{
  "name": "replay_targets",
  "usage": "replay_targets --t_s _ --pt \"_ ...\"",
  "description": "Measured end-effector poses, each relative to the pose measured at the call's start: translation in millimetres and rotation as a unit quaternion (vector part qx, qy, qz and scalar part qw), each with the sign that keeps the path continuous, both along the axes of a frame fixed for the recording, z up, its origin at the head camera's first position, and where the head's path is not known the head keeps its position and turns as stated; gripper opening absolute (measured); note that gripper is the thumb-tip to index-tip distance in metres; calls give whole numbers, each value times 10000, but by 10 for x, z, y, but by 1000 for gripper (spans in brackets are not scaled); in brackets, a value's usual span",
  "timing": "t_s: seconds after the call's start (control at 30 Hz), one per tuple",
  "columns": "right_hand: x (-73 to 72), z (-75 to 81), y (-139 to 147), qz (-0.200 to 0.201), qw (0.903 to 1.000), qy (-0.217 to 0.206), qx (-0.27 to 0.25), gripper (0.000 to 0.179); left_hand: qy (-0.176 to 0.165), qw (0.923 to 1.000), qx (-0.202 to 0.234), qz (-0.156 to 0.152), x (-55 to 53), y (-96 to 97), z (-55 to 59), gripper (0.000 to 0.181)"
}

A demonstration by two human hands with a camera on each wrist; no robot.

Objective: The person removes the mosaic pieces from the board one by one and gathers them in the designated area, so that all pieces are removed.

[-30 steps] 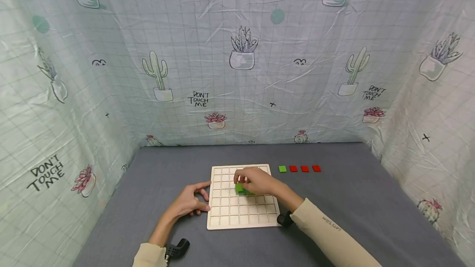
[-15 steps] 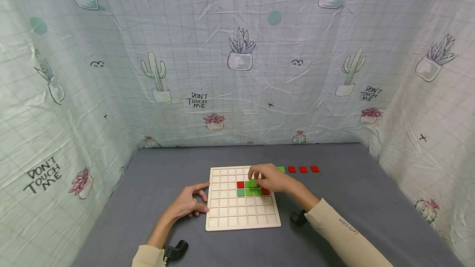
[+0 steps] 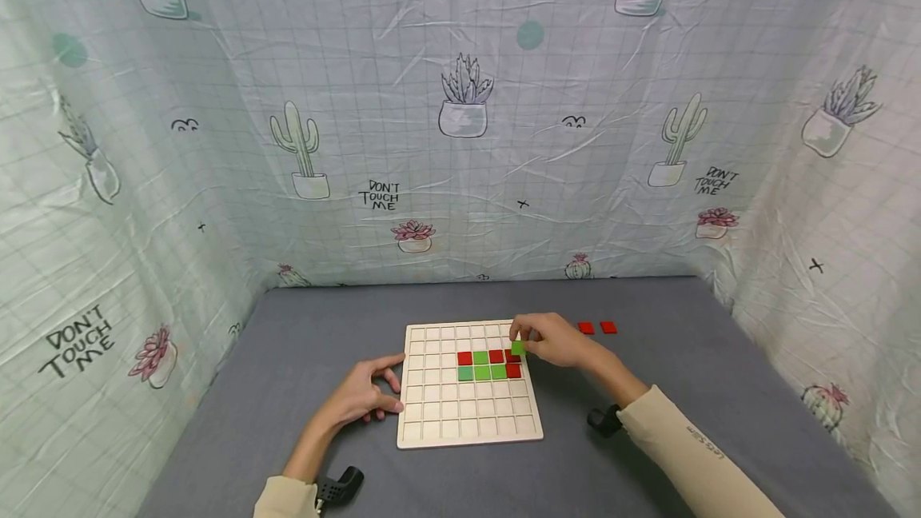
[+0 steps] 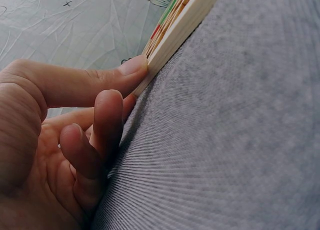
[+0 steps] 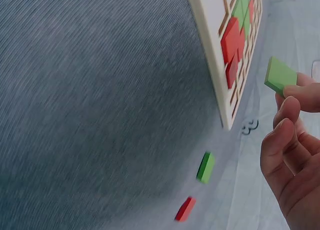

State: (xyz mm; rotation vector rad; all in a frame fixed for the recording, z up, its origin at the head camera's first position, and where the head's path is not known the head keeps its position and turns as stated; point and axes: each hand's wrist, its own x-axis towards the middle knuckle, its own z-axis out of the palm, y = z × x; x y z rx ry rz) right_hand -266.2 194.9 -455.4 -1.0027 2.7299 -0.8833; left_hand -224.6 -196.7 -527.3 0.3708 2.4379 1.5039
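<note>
A pale wooden grid board [image 3: 439, 386] lies on the grey cloth, with two short rows of red and green square tiles [image 3: 480, 372] in its cells. My left hand [image 3: 363, 392] rests on the cloth at the board's left side, index finger and thumb stretched apart and touching that edge. In the left wrist view, a fingertip [image 4: 134, 66] presses on the wooden edge. Between thumb and finger, my right hand [image 3: 557, 340] pinches a green tile [image 3: 518, 348] above the right end of the rows. The right wrist view shows this tile [image 5: 281, 75] raised off the board.
Red tiles [image 3: 608, 327] lie in a line on the cloth beyond the board's right side. A loose green tile [image 5: 205, 167] sits in that line, hidden by my right hand in the head view. A cactus-print sheet [image 3: 460, 206] hangs behind and at both sides.
My right hand has moved right across the board, uncovering the tile rows. A green tile now shows plainly at its fingertips. The left hand stays at the board's edge.
</note>
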Motion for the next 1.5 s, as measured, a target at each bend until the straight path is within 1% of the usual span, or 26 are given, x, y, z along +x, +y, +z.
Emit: replay_targets --t_s 0.13,0.33,0.53,0.7,0.77,1.0,1.27,1.5 --pt "3 -17 108 -30 10000 42 -38 18 -18 10000 15 -16 -3 1 -5 90" --pt "-3 -49 263 -146 9999 -34 3 19 -37 10000 62 -2 6 3 6 91" --pt "-38 -120 408 -204 9997 43 110 20 -24 10000 45 25 4 1 -11 91" --pt "-69 -182 481 -373 9991 -84 163 21 3 10000 60 25 11 -2 -27 90" --pt "-80 -200 501 -421 9988 -160 176 22 21 10000 60 20 14 -2 -30 90" --pt "-114 -263 538 -494 9984 -171 237 22 54 10000 82 -13 22 4 -38 90" --pt "-127 -331 533 -569 9980 -140 227 24 100 9999 61 -67 7 -17 -67 89" --pt "-136 -379 500 -657 9967 146 463 23 140 9998 83 -129 3 -35 -89 89"
